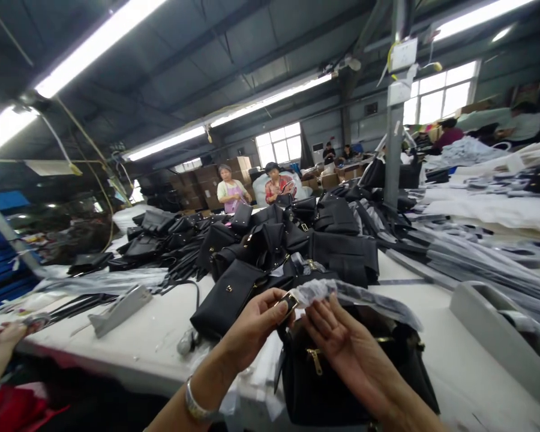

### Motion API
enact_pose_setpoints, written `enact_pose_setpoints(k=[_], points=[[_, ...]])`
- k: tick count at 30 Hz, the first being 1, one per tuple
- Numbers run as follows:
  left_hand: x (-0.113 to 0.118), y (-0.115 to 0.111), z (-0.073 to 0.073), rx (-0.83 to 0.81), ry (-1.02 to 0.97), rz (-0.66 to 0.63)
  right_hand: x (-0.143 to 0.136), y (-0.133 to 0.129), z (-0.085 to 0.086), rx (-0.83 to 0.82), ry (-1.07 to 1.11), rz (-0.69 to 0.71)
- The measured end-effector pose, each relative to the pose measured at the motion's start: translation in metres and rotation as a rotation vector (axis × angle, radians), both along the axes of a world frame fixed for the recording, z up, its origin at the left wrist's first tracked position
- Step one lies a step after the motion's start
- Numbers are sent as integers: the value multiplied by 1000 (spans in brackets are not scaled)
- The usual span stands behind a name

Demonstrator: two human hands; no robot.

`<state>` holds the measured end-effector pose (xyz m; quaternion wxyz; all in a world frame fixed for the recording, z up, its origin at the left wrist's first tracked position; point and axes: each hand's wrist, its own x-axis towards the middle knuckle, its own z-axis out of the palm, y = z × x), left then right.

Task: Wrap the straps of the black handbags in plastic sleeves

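A black handbag with gold zipper pulls stands at the near table edge. Its strap, wrapped in clear plastic film, arches over the top. My left hand pinches the gold buckle at the strap's left end between thumb and fingers. Palm up with fingers extended, my right hand lies under the wrapped strap, above the bag's opening. The strap rests across its fingertips, and the thumb stands apart. Part of the bag is hidden behind my right hand and forearm.
Many black bags are heaped beyond my hands. A grey tape dispenser stands at right, and another grey holder at left. A co-worker's hand is at far left. A metal post rises behind the heap. Wrapped straps lie at right.
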<state>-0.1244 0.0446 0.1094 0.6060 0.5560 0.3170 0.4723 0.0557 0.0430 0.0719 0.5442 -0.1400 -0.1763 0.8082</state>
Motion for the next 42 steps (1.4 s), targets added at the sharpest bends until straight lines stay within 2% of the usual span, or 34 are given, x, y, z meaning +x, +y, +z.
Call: enact_pose_setpoints(k=[2,7,11,14,18,24,29,34,39,42], points=[[1,-2,0,1,2,-1,4,3,10,89,-24,-47],[10,-10,-1,27,38,17,8,-11,24,359,-298,50],[19,-20,4,70,111,-7,10,-21,24,382,-408,1],[25,-27,8,106,139,-13,12,-19,26,356,-391,-89],[31,-30,6,108,149,45,10,-17,29,249,-328,-235],[45,-33,-1,101,118,158,7,-31,24,256,-347,-255],[49,-32,-14,248,244,228,8,-37,20,281,-443,-291],[44,-27,-28,343,220,334,10,-31,12,334,-531,-252],[43,-24,-29,499,309,486,7,-25,3,455,-622,-224],[43,-22,-26,532,271,556,2,-25,-1,534,-653,-188]])
